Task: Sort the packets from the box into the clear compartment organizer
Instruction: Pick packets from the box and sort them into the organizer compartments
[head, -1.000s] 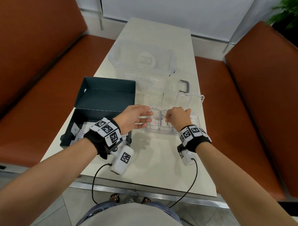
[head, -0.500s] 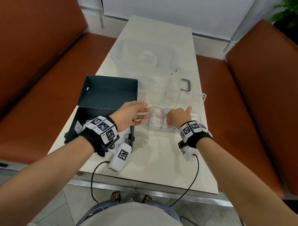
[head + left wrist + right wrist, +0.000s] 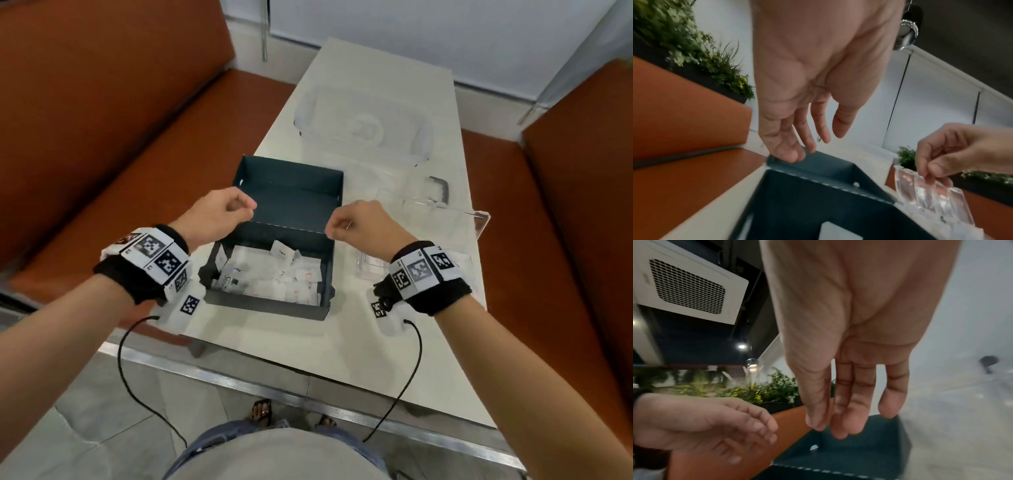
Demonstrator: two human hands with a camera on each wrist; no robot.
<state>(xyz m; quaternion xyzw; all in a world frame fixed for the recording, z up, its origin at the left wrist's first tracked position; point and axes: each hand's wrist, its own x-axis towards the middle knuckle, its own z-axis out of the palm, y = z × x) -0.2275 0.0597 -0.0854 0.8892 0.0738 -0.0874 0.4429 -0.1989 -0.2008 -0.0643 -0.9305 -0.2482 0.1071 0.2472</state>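
Both hands are held above the open box, one at each side of its raised lid. The left hand [image 3: 219, 214] is seen over the lid's left corner with its fingers [image 3: 791, 146] loosely extended and holding nothing; the fingertips appear to be just at the lid's edge, though contact cannot be confirmed. The right hand [image 3: 363, 222] is raised over the lid's right corner, its fingers [image 3: 849, 410] relaxed and slightly bent, and nothing is gripped by it.

The dark box [image 3: 274, 301] is set on the near part of the table [image 3: 376, 325], and white packets [image 3: 274, 277] are piled loosely inside it, some bearing red print. The clear compartment organizer [image 3: 370, 270] is placed just right of the box, partly hidden behind the right wrist; a few packets with red marks can be made out in its near compartments. A larger clear container [image 3: 363, 130] is found farther back on the table. Brown benches [image 3: 102, 120] are seen on both sides.
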